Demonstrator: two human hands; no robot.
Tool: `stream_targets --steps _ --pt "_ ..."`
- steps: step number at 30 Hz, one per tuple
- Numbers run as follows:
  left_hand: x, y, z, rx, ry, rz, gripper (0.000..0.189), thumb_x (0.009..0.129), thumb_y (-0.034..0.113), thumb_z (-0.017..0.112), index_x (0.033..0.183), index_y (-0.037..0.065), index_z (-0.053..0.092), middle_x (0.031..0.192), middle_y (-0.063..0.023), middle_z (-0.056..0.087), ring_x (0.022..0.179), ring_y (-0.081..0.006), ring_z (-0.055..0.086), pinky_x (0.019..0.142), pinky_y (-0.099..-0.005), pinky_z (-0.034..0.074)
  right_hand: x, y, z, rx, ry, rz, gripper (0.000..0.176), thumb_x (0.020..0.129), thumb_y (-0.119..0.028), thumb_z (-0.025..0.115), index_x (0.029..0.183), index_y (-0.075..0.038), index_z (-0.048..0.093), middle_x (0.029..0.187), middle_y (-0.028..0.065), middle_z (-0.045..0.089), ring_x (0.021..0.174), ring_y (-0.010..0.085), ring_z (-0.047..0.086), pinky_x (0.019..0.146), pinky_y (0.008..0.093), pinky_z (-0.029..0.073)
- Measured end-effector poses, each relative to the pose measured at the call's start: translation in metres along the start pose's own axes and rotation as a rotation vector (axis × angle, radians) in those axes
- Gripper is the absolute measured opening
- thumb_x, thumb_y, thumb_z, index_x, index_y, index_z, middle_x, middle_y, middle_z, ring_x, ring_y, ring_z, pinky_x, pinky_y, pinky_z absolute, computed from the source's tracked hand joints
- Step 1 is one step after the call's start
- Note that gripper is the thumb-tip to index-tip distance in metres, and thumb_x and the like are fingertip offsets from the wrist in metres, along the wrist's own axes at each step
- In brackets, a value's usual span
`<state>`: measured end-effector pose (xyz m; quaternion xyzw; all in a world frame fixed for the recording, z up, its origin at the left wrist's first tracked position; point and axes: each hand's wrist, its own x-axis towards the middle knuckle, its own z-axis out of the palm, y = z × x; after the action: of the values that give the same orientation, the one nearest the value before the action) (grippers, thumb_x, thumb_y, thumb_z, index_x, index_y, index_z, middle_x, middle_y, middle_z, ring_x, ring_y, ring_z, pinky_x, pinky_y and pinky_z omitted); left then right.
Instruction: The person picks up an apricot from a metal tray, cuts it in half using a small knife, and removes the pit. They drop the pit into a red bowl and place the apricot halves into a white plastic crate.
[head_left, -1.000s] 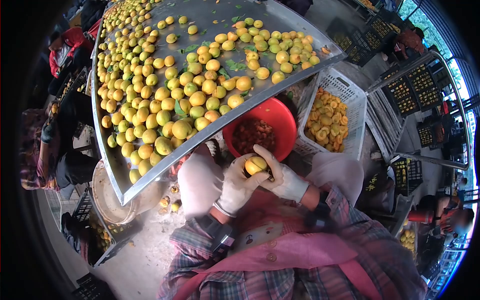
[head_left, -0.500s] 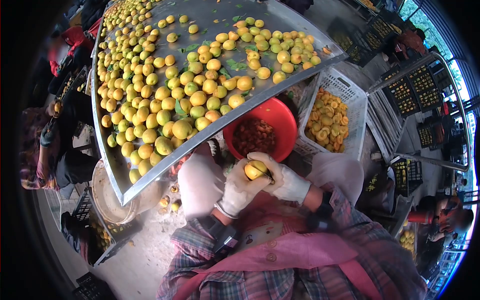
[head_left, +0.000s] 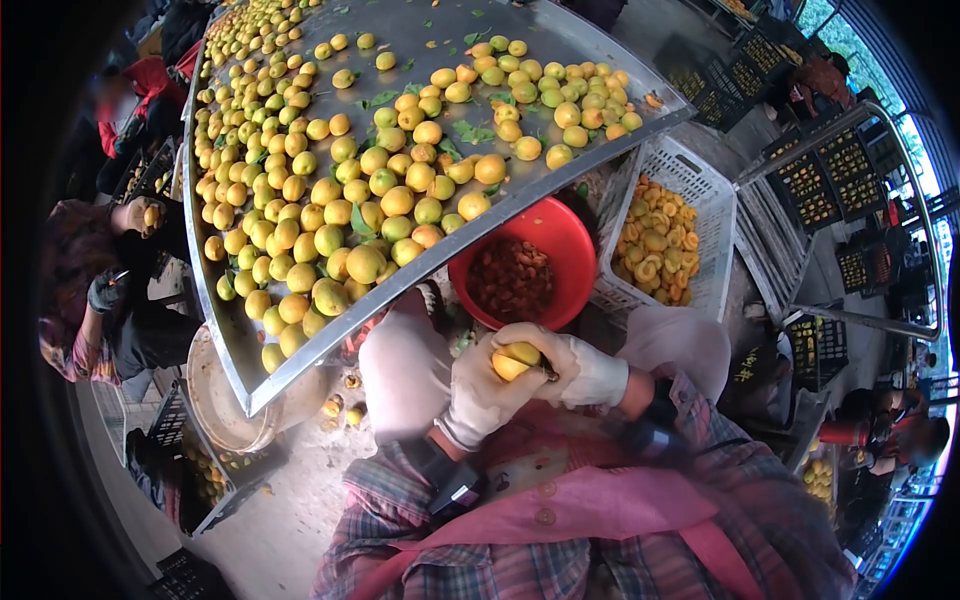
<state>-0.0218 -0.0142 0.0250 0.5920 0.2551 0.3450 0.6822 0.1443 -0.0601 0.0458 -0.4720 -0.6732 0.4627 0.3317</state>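
Observation:
My left hand point(head_left: 482, 398), in a white glove, is closed around a yellow apricot point(head_left: 516, 361). From the other side my right hand point(head_left: 580, 368), gloved in white too, wraps the same apricot. A small dark thing shows by the right fingers, too small to name. Just beyond my hands stands a red basin point(head_left: 578, 262) with a heap of brown-red apricot pits point(head_left: 510, 280) in it. To its right is a white plastic crate point(head_left: 708, 190) holding opened apricot halves point(head_left: 657, 243).
A metal sorting table point(head_left: 390, 50) with a raised rim carries many whole apricots point(head_left: 365, 263) and some leaves. At left are a white bucket point(head_left: 215, 375) and a black crate point(head_left: 235, 490). Other people point(head_left: 85, 270) sit nearby. A metal cart point(head_left: 775, 240) stands right.
The apricot has turned a little in my fingers, and both hands have moved slightly down. At left, the other person's hands have shifted apart.

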Motion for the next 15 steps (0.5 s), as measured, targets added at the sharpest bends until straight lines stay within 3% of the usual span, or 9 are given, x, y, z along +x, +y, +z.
stream_targets --steps 2,5,7,8,10,15 --pt "-0.001 0.004 0.001 0.104 0.031 0.002 0.02 0.074 0.008 0.066 0.093 0.003 0.065 0.087 -0.0054 0.066 0.08 -0.0143 0.063 0.075 -0.0262 0.05 -0.002 0.002 0.0 0.018 -0.023 0.019 0.061 0.08 -0.009 0.067 0.135 -0.013 0.041 0.121 0.0118 0.057 0.103 0.0263 0.062 0.086 0.0341 0.051" --pt "0.0 0.006 0.0 -0.044 -0.062 -0.038 0.02 0.073 0.011 0.068 0.091 0.003 0.065 0.087 -0.0051 0.067 0.08 -0.017 0.064 0.076 -0.0269 0.05 -0.002 -0.005 -0.002 0.094 -0.06 0.055 0.067 0.075 -0.005 0.066 0.136 -0.012 0.04 0.119 0.009 0.058 0.095 0.0189 0.064 0.083 0.0299 0.051" --pt "0.0 -0.01 -0.007 0.14 -0.089 0.002 0.024 0.075 0.012 0.069 0.096 0.002 0.064 0.09 -0.0074 0.067 0.083 -0.0174 0.064 0.077 -0.0272 0.05 -0.002 -0.019 -0.007 0.187 -0.123 0.397 0.07 0.075 -0.005 0.065 0.138 -0.017 0.037 0.114 0.008 0.059 0.07 0.0149 0.063 0.061 0.0272 0.053" --pt "-0.001 -0.014 -0.007 0.144 -0.089 0.0 0.024 0.075 0.012 0.069 0.096 0.002 0.064 0.09 -0.0074 0.067 0.083 -0.0174 0.064 0.077 -0.0272 0.05 -0.002 -0.015 -0.006 0.19 -0.123 0.394 0.07 0.075 -0.005 0.065 0.138 -0.017 0.037 0.114 0.008 0.059 0.07 0.0149 0.063 0.061 0.0272 0.053" --pt "-0.003 -0.019 -0.003 -0.03 0.015 -0.118 0.031 0.078 0.011 0.069 0.106 0.0 0.061 0.094 -0.0102 0.066 0.086 -0.0169 0.064 0.078 -0.0278 0.05 -0.004 -0.007 0.0 0.184 -0.021 0.369 0.078 0.077 -0.005 0.064 0.145 -0.022 0.028 0.107 0.0076 0.058 0.055 0.0105 0.057 0.046 0.0241 0.047" --pt "-0.003 -0.022 -0.003 -0.247 0.033 -0.142 0.042 0.079 0.015 0.072 0.115 -0.001 0.057 0.098 -0.0117 0.066 0.089 -0.0192 0.064 0.081 -0.03 0.051 0.0 -0.02 0.001 0.251 0.06 0.539 0.081 0.084 -0.008 0.059 0.15 -0.027 0.015 0.088 0.0072 0.06 0.053 0.0115 0.057 0.044 0.0245 0.047"
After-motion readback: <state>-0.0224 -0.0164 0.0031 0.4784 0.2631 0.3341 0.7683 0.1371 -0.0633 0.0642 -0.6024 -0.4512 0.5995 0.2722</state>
